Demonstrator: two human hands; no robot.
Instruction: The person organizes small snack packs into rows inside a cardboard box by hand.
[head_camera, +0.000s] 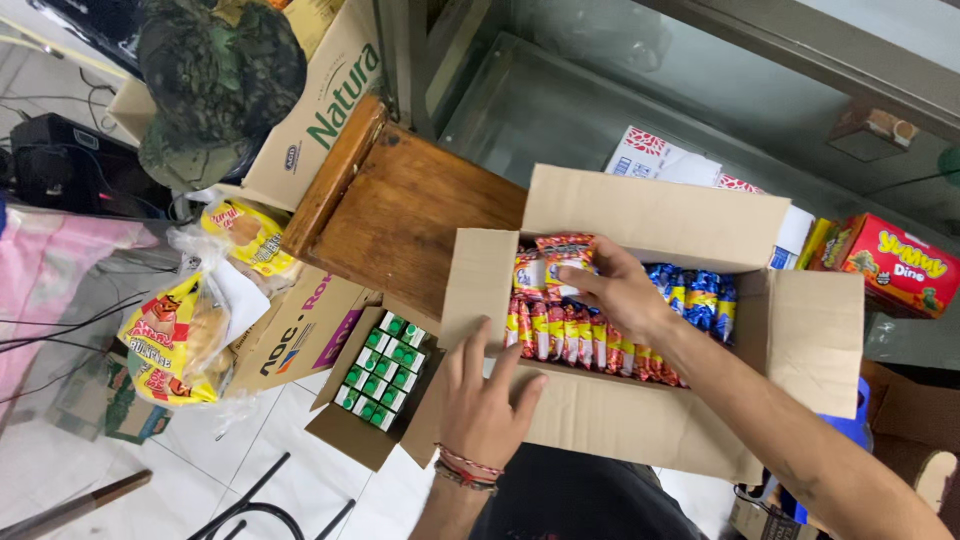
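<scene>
Two hands at an open cardboard box (640, 215): left hand (485, 400) spread flat on the near flap, holding nothing; right hand (620, 290) pinching a red snack packet (560, 262) inside. Light, crinkly, probably slippery; best gripped by its edges.

Two hands (485, 405) (620, 290); three open cardboard boxes (660, 215) (350, 440) (325, 110); two yellow snack bags (165, 340) (250, 235); one camouflage cap (215, 80).
</scene>
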